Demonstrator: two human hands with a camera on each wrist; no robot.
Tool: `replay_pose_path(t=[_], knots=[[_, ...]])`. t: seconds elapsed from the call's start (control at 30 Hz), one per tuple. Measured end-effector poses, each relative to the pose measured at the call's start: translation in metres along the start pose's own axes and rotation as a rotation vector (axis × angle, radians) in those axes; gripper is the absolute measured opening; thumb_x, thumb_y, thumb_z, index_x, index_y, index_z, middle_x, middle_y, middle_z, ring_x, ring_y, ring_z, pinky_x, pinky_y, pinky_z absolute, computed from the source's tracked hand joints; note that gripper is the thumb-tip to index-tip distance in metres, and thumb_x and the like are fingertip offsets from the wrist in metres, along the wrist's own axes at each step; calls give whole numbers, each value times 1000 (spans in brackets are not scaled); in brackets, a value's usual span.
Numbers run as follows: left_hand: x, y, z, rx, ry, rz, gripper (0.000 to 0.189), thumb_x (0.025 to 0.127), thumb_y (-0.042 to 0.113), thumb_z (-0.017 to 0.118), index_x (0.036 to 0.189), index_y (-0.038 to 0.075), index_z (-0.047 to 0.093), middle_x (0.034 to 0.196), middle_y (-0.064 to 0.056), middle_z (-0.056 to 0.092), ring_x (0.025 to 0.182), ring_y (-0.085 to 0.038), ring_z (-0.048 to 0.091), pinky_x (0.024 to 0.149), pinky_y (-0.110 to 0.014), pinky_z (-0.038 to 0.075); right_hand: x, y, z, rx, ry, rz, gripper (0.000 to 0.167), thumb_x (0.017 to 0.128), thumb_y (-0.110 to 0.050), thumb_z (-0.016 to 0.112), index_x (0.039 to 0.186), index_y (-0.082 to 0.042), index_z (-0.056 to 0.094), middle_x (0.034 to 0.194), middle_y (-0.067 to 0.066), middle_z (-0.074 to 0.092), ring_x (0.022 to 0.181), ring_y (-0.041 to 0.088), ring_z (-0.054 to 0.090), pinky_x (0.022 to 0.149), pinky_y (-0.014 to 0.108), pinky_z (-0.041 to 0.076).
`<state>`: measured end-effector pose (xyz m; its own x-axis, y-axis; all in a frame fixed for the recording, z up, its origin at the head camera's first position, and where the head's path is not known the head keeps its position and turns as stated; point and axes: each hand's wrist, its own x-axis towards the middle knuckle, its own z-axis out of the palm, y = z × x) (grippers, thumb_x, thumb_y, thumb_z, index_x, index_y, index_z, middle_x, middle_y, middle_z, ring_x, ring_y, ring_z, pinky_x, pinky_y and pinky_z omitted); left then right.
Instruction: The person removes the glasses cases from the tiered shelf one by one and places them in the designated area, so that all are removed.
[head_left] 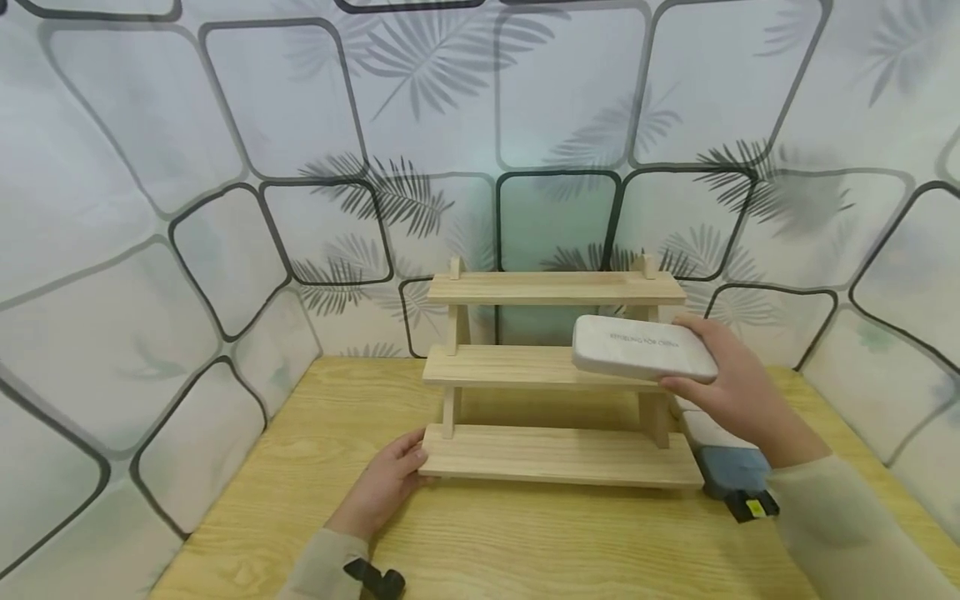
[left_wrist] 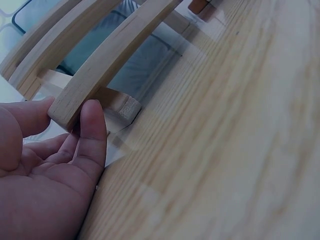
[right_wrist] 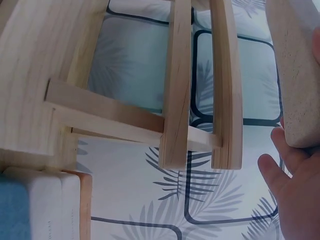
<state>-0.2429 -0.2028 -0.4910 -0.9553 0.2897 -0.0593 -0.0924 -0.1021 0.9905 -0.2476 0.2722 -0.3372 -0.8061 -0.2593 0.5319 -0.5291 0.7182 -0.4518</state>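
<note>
A three-tier wooden display stand [head_left: 558,454] stands on the wooden table. My left hand [head_left: 386,483] grips the left end of its bottom shelf. In the left wrist view, the thumb lies on one side of the shelf board [left_wrist: 107,60] and the fingers on the other. My right hand [head_left: 731,379] holds a white rounded case [head_left: 641,348] with grey lettering by its right end. The case is tilted in front of the right part of the middle shelf. In the right wrist view, it shows only in part [right_wrist: 297,75] at the right edge.
Right of the stand, partly behind my right forearm, are a blue case [head_left: 731,468] and white cases [head_left: 712,429]. An orange-brown edge [right_wrist: 85,200] shows beside them in the right wrist view. Patterned fabric walls [head_left: 555,217] enclose the table [head_left: 315,467] at the back and sides.
</note>
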Motion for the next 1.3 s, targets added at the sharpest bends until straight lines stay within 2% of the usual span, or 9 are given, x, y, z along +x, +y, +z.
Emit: replay_pose_path(t=[0.2,0.43,0.57,0.67,0.77,0.93,1.03,1.17,1.3], knots=[[-1,0,-1,-3,-2,1,57,110,16,46,157,-7,23,153,-34,32,125,-30,53,94,-37,51,-16,7,-4,2,17,13,86,81,-20,88,152,-10,42,138,19,49,108,30,48,82,35,34],[-1,0,-1,-6,-4,-7,58,110,17,46,157,-6,22,154,-33,32,124,-28,54,93,-36,50,-34,14,-7,-19,17,22,87,80,-20,88,153,-9,41,138,17,50,107,20,47,80,29,35],[-2,0,-1,-2,-4,-7,58,110,17,46,157,-6,22,154,-33,32,123,-28,54,93,-36,50,-45,20,-11,-34,9,11,90,80,-19,88,154,-10,40,140,20,49,110,27,48,79,28,34],[-3,0,-1,5,-4,-6,59,110,18,46,157,-7,22,154,-33,32,124,-28,54,93,-36,50,-54,26,-14,-37,-5,27,92,80,-20,88,156,-12,38,144,24,46,115,38,47,81,29,33],[-3,0,-2,8,-5,-6,59,110,18,47,157,-7,22,154,-33,32,124,-27,53,93,-36,51,-64,33,-17,-41,-4,45,94,79,-20,88,157,-13,37,145,25,44,117,42,46,82,28,31],[-1,-1,-3,-1,-7,-14,60,110,18,47,158,-6,20,155,-31,32,125,-27,52,92,-35,51,-81,44,-22,-2,34,62,95,75,-12,90,156,-18,40,145,14,45,117,14,43,85,13,28],[-1,-1,-3,-4,-10,-17,61,109,19,48,158,-6,20,155,-31,32,125,-27,52,92,-34,51,-92,52,-25,6,26,69,96,76,-10,89,157,-22,38,152,6,41,121,-3,37,85,6,24],[-2,-1,-3,-6,-12,-19,62,109,19,48,158,-6,20,154,-32,32,125,-27,52,92,-33,51,-107,62,-30,16,6,78,95,78,-8,88,158,-21,37,158,-10,33,128,-12,28,89,4,21],[-2,-1,-3,0,-15,-11,62,109,19,48,157,-7,20,154,-33,31,124,-27,53,91,-33,51,-120,70,-32,31,6,96,94,77,-6,88,156,-17,39,154,-21,32,129,-12,26,89,3,20]])
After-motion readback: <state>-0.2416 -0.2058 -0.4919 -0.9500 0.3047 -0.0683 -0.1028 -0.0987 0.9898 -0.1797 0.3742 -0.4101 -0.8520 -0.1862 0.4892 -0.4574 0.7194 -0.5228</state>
